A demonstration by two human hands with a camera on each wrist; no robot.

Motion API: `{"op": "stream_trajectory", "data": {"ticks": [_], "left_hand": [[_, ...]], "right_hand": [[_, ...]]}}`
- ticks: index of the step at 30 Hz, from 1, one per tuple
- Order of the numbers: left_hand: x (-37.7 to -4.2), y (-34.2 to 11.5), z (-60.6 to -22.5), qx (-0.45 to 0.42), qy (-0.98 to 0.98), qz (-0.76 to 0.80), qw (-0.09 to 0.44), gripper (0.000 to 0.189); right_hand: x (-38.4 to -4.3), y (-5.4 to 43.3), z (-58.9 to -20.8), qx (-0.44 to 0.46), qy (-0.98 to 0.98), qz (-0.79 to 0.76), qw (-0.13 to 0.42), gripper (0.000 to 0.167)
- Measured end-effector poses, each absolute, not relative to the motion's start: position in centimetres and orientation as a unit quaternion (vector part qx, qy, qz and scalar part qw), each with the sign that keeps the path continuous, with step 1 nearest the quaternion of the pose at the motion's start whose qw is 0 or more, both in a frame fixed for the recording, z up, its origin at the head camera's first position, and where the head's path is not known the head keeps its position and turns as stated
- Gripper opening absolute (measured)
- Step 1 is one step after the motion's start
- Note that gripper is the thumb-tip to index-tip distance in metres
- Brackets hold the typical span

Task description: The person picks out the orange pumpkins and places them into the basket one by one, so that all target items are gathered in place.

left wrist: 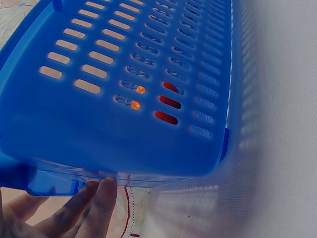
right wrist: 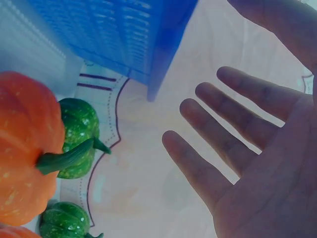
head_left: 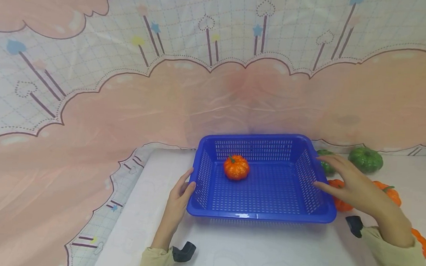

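A blue plastic basket [head_left: 259,216] with slotted walls sits on the white table, and a small orange pumpkin [head_left: 236,167] with a green stem lies inside it, left of centre. At the basket's left end, my left hand [head_left: 177,201] touches the rim with thumb and fingers; in the left wrist view its fingers [left wrist: 101,206] look fairly straight. My right hand [head_left: 359,188] is by the basket's right end, and the right wrist view shows its spread fingers [right wrist: 203,158] apart from the basket [right wrist: 124,34], holding nothing.
Right of the basket lie green pumpkins [head_left: 365,160] and orange pumpkins [head_left: 388,192], partly hidden by my right arm. A patterned pink and white cloth [head_left: 155,99] hangs behind the table [head_left: 263,254]. Dark wrist devices [head_left: 184,252] show beside both sleeves.
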State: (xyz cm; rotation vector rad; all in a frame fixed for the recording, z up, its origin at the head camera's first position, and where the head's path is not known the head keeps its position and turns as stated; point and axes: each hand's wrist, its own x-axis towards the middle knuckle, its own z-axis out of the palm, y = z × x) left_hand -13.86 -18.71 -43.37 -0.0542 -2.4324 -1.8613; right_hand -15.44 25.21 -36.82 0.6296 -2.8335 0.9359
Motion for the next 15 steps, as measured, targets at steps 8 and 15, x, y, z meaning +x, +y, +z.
{"op": "stream_trajectory", "data": {"ticks": [8, 15], "left_hand": [[-13.9, -18.8, -43.4, -0.018, -0.791, -0.610, 0.039, 0.051], [-13.8, -18.7, -43.3, -0.018, -0.791, -0.610, 0.038, 0.052]], "right_hand": [[-15.2, 26.1, -37.3, 0.199, -0.929, 0.310, 0.035, 0.069], [-15.1, 26.8, -37.6, 0.177, -0.934, 0.311, 0.002, 0.075]]}}
